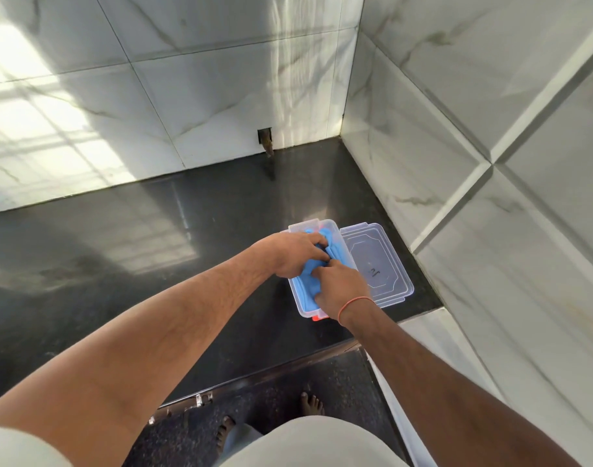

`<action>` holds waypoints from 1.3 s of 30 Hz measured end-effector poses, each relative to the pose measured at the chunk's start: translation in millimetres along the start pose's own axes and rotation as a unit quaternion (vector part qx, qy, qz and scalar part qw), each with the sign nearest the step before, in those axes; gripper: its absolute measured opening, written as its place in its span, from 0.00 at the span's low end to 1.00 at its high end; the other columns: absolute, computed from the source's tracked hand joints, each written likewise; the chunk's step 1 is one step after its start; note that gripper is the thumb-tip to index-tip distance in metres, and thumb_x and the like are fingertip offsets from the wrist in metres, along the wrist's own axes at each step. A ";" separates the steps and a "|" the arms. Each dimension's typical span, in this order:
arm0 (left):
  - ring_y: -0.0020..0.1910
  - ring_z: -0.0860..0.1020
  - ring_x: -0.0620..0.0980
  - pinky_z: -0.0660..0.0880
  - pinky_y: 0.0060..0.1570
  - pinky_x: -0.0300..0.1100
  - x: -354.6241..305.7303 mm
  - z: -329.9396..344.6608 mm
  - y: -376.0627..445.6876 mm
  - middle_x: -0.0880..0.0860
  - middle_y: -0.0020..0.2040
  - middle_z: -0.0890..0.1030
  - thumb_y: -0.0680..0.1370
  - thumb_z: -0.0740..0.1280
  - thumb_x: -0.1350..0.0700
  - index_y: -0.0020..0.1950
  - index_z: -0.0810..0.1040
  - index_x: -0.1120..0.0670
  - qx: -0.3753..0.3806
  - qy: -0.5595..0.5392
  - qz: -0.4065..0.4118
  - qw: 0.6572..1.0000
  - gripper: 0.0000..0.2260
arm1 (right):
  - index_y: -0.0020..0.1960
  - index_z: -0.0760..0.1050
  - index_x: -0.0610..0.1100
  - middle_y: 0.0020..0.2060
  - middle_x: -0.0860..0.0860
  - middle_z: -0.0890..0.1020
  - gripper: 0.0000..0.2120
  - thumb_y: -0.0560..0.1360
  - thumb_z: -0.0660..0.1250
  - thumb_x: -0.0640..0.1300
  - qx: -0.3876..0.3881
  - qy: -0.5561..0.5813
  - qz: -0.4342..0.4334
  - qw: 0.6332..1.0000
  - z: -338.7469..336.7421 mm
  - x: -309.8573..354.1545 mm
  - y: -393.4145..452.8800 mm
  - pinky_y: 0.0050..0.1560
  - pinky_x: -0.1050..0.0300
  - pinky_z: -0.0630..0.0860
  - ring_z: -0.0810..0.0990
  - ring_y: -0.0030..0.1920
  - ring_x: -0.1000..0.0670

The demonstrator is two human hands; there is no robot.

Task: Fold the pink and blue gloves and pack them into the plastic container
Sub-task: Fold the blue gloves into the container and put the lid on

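- Both hands, left hand [296,252] and right hand [342,286], pressed curled fingers into the blue glove [306,291].
- The blue glove lay lengthwise inside the plastic container [296,303], directly beneath both grips.

A clear, smooth plastic container [301,310] and its transparent plastic lid [377,261] are set on a glossy black stone countertop [153,237]. Soft matt blue gloves [306,291] are seen inside. Polished marble-look tiles [220,79] are behind.

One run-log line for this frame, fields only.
stage: packing | left hand: pressing blue glove into plastic container | right hand: on glove, grip unclear | lid: off, beside container | pink glove: not visible
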State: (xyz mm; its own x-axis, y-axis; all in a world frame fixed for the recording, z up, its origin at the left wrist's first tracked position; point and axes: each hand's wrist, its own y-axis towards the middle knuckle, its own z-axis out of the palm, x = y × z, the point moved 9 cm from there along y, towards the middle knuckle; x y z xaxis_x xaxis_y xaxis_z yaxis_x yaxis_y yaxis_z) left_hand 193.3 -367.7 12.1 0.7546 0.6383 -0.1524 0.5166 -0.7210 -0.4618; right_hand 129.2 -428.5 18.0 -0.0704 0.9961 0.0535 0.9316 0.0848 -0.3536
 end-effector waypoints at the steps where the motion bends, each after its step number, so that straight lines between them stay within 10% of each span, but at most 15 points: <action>1: 0.81 0.67 0.54 0.70 0.77 0.52 2.3 3.6 1.7 0.46 0.86 0.62 0.83 0.67 0.61 0.82 0.70 0.39 0.006 -0.009 -0.006 1.000 0.30 | 0.79 0.70 0.46 0.74 0.46 0.77 0.25 0.85 0.67 0.53 0.013 0.002 -0.003 1.000 2.4 0.1 3.2 0.74 0.46 0.75 0.80 0.69 0.41; 16: 0.76 0.73 0.51 0.74 0.71 0.52 40.6 15.5 -51.1 0.48 0.82 0.66 0.85 0.66 0.48 0.84 0.70 0.46 -0.013 -0.104 -0.127 0.986 0.25 | 0.71 0.79 0.50 0.66 0.49 0.82 0.22 0.87 0.54 0.58 -0.004 -0.032 -0.058 0.998 7.6 28.2 25.8 0.65 0.48 0.78 0.82 0.63 0.45; 23: 0.70 0.77 0.49 0.79 0.61 0.52 83.3 62.3 -125.5 0.44 0.78 0.69 0.86 0.60 0.42 0.79 0.75 0.43 -0.085 -0.124 -0.274 0.950 0.21 | 0.68 0.80 0.57 0.67 0.51 0.81 0.18 0.85 0.57 0.60 0.004 -0.067 -0.174 0.982 13.1 88.1 44.0 0.81 0.39 0.54 0.78 0.69 0.49; 39: 0.74 0.72 0.52 0.80 0.63 0.55 86.1 109.7 -202.1 0.51 0.78 0.69 0.89 0.53 0.46 0.72 0.79 0.49 -0.146 -0.198 -0.419 0.874 0.19 | 0.71 0.80 0.60 0.67 0.58 0.80 0.17 0.86 0.61 0.57 -0.025 -0.080 -0.352 0.932 3.8 161.3 45.4 0.84 0.44 0.49 0.78 0.69 0.54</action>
State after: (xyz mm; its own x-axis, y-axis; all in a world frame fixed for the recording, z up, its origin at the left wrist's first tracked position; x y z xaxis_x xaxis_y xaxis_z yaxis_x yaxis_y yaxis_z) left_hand 109.5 -137.4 -3.5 -0.1068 0.9770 -0.1844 0.9454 0.0424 -0.3230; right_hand 158.7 -263.8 7.0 -0.7197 0.6848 0.1145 0.6492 0.7222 -0.2386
